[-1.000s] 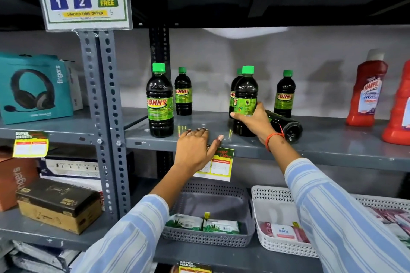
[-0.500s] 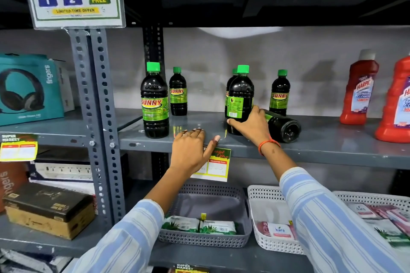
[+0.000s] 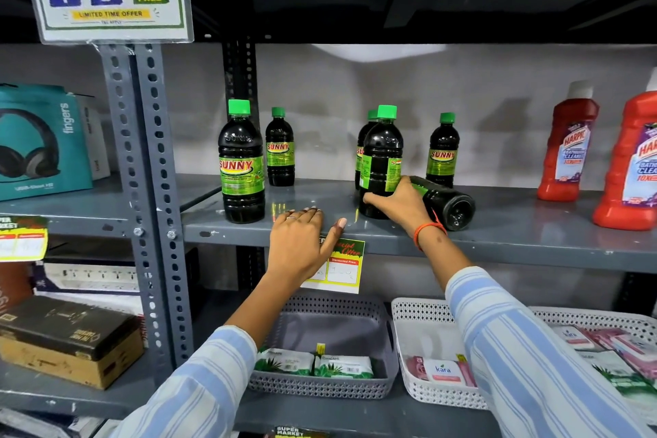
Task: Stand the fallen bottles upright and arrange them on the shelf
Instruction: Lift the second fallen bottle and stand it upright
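Several dark bottles with green caps and green SUNNY labels stand on the grey metal shelf (image 3: pixel 497 235). My right hand (image 3: pixel 401 201) is shut around the lower part of an upright bottle (image 3: pixel 382 153) at the middle of the shelf. Just right of it one bottle (image 3: pixel 449 204) lies on its side, base toward me, partly hidden by my wrist. Another upright bottle (image 3: pixel 241 167) stands at the front left, with a smaller-looking one (image 3: pixel 280 149) behind it and one more (image 3: pixel 442 153) at the back right. My left hand (image 3: pixel 302 238) rests flat on the shelf's front edge, holding nothing.
Red Harpic bottles (image 3: pixel 569 146) stand at the shelf's right end. A perforated upright post (image 3: pixel 142 171) bounds the shelf on the left, with a headphone box (image 3: pixel 39 142) beyond. Below are a grey basket (image 3: pixel 320 388) and a white basket (image 3: pixel 419 391). A price tag (image 3: pixel 343 268) hangs from the edge.
My right hand has kept hold of the upright bottle and shifted it slightly on the shelf. My left hand has stayed on the shelf edge. The lying bottle has not moved.
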### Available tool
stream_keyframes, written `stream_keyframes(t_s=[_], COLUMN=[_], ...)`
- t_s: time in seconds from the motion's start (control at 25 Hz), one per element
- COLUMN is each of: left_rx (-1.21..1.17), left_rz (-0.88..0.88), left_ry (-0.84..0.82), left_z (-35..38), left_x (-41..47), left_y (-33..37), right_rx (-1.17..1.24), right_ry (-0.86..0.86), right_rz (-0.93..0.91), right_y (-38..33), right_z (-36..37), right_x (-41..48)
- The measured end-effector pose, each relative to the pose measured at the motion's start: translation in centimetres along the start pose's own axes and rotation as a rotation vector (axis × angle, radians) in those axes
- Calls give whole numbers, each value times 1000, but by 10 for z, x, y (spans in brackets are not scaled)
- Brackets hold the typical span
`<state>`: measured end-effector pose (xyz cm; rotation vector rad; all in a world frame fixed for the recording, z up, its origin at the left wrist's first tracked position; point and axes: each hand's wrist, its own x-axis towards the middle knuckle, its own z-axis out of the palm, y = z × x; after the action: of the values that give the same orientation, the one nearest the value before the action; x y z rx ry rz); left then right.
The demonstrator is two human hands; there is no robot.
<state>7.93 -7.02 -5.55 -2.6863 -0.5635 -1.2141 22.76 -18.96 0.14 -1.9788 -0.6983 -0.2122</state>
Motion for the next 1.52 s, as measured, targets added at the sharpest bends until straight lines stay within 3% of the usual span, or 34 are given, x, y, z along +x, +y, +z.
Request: stream_keyframes(t_s=[0.24, 0.52, 0.84, 1.08, 1.28, 1.52], left_rx=[6, 20, 18, 17, 8, 5], left_rz=[-9, -9, -2, -2, -1, -1], left_ry=[-15, -26, -8, -8, -10, -8], left_z=[-1, 0, -1, -2, -3, -4], left_x=[1, 0, 0, 0, 0, -1], left_y=[1, 0, 1, 0, 1, 1], right_rx=[-78, 208, 7, 109, 29, 121], right_ry=[2, -115, -46, -66, 1, -65], right_rz=[20, 26, 35, 36, 1, 21], right_y=[-6, 2, 18, -1, 0, 3], right_z=[3, -1, 13, -1, 0, 0], right_x=[-1, 1, 21, -3, -2, -1])
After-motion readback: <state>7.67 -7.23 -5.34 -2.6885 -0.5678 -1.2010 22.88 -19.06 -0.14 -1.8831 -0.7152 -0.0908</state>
